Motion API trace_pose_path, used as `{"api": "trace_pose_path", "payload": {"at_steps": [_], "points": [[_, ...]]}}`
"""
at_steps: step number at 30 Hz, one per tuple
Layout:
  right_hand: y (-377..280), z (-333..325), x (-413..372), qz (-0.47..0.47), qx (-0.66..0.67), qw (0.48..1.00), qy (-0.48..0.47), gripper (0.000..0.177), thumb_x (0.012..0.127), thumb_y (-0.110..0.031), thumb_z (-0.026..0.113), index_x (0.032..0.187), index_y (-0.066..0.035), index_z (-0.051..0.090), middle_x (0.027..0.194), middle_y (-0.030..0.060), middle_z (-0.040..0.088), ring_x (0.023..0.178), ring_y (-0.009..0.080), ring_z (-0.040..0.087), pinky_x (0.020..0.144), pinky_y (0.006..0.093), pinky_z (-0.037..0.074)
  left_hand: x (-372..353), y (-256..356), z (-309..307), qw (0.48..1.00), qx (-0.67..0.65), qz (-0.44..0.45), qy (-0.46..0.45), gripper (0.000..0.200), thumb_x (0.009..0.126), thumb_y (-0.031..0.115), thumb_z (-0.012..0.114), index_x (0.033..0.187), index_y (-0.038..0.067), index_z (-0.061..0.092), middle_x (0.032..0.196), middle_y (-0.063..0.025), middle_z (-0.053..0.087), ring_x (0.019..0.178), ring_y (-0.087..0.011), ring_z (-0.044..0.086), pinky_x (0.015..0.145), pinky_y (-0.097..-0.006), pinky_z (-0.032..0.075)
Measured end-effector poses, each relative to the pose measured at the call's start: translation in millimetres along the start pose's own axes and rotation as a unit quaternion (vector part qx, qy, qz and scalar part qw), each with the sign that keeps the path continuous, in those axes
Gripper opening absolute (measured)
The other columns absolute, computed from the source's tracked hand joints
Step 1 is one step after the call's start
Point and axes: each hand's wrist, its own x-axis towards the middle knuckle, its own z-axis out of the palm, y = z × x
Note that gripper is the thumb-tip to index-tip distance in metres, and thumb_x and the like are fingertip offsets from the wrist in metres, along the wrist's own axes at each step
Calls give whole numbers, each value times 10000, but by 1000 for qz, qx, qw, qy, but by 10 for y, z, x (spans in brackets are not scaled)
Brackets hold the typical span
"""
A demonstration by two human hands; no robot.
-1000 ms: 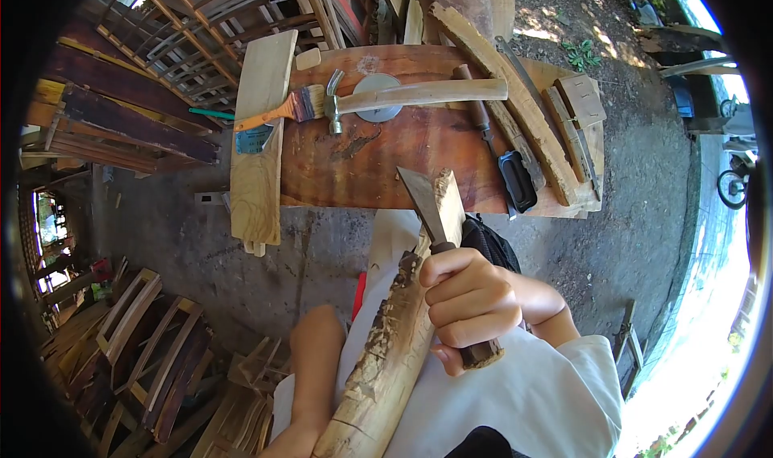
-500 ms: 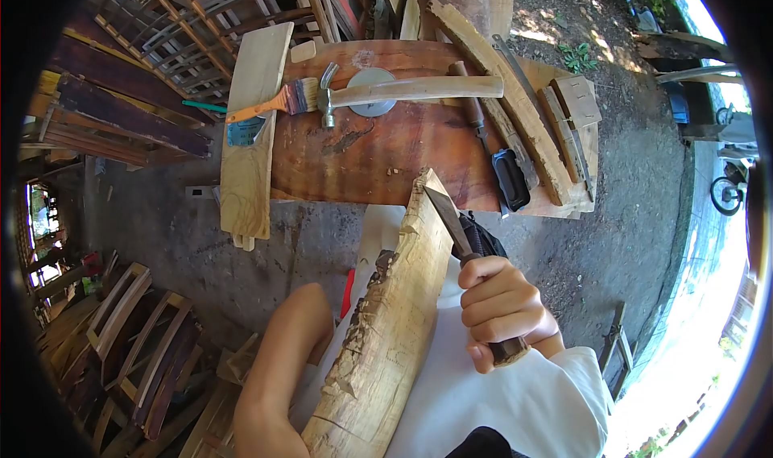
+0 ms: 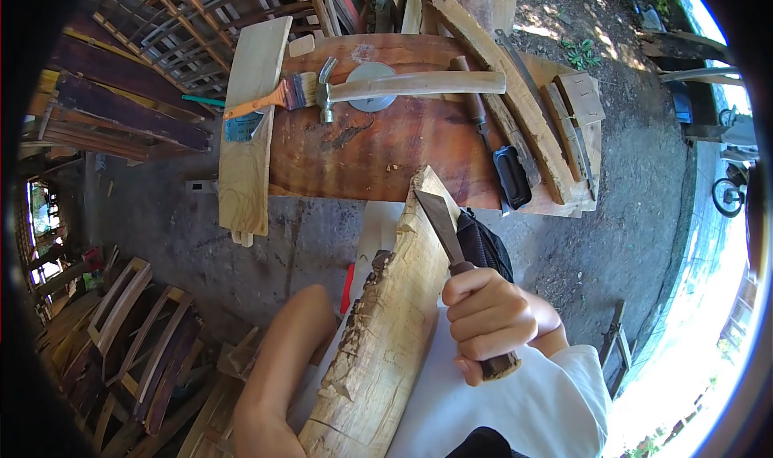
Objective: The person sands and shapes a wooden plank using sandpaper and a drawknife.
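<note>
Head view crops the log (image 3: 382, 329) below, left hand unseen.

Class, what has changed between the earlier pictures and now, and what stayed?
The wood has turned, showing more pale face. The blade, its tip first beyond the wood's left edge, has moved right, tip over that face. The right hand still grips the handle; hammer and brush stayed put.

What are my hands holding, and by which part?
Right hand holds the bladed tool by its handle. The left hand is out of view, so unclear.
</note>
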Motion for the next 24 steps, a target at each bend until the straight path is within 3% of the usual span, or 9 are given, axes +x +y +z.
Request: {"api": "trace_pose_path", "payload": {"at_steps": [3,7,10,13,14,16,19,24], "points": [[-29,31,37,-41,36,999,-1,279,737,42,590,545,-55,413,532,24,378,407,178,357,465,309,302,-15,2,28,1000,1,1,3,147,940,253,628,923,116,578,835,-4,579,762,-115,567,707,-276,396],[34,8,69,-27,43,999,-19,287,766,46,593,547,-42,430,537,33,399,409,177,367,463,312,315,0,7,50,1000,-1,5,-3,143,939,249,626,911,118,578,821,-2,574,748,-113,564,694,-274,393],[34,-4,40,-16,-2,999,-29,318,818,11,615,554,-38,443,537,32,409,406,177,375,462,309,318,-7,0,60,1000,0,11,-7,140,939,246,624,902,119,578,811,0,571,738,-112,561,685,-273,391],[-52,-14,58,-64,-7,998,-26,384,864,-88,673,564,-71,433,529,-2,388,413,176,389,480,309,310,-6,7,88,1000,-3,9,-8,139,939,243,623,894,120,578,802,2,568,728,-111,559,675,-271,389],[25,-36,61,-65,-10,998,-25,384,864,-88,673,564,-71,433,529,-2,388,413,176,389,480,309,310,0,-1,82,1000,-5,11,-11,138,938,242,622,891,121,578,798,3,567,724,-111,558,672,-271,388],[256,-72,22,19,-44,999,-20,340,866,-2,638,578,-70,472,508,18,403,393,209,402,513,344,391,18,-9,74,1000,-10,18,-18,137,938,240,621,885,122,578,792,4,564,718,-110,556,666,-270,387],[421,-72,-61,26,-68,997,-20,357,857,-9,633,568,-83,436,515,5,383,400,206,404,510,337,376,29,-38,75,999,-13,27,-26,137,938,237,620,876,123,577,782,6,561,707,-108,554,656,-269,384],[130,-23,35,-3,-45,998,-35,355,808,8,646,568,-102,408,520,-11,353,406,202,372,511,341,365,20,-47,114,999,-12,28,-26,138,937,232,617,862,125,577,765,9,556,691,-106,550,641,-267,381]]}}
